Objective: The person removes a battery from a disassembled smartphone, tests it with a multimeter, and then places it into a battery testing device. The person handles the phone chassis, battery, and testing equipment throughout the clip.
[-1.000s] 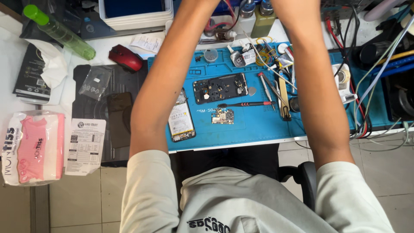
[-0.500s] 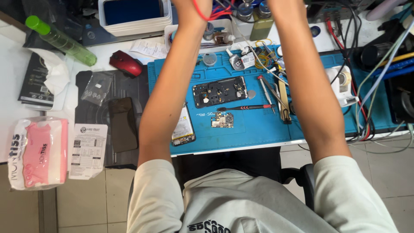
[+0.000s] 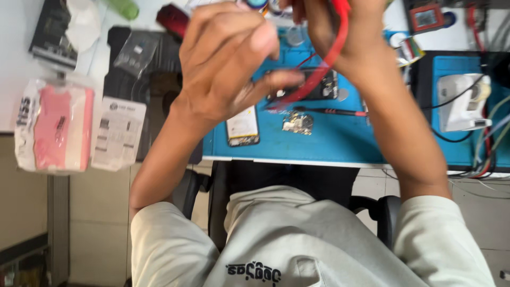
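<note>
Left hand (image 3: 228, 64) raised, fingers curled, right hand (image 3: 345, 32) seemingly gripping red cable (image 3: 324, 66)

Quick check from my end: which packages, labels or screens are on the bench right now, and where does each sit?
Pink wipes pack: left edge of the bench, clear wrap, pink inside.
White label sheet: right of the pack, rectangular, dark print.
Clear zip bag: above it, on the dark mat.
Small meter screen: top right, red frame.
</note>
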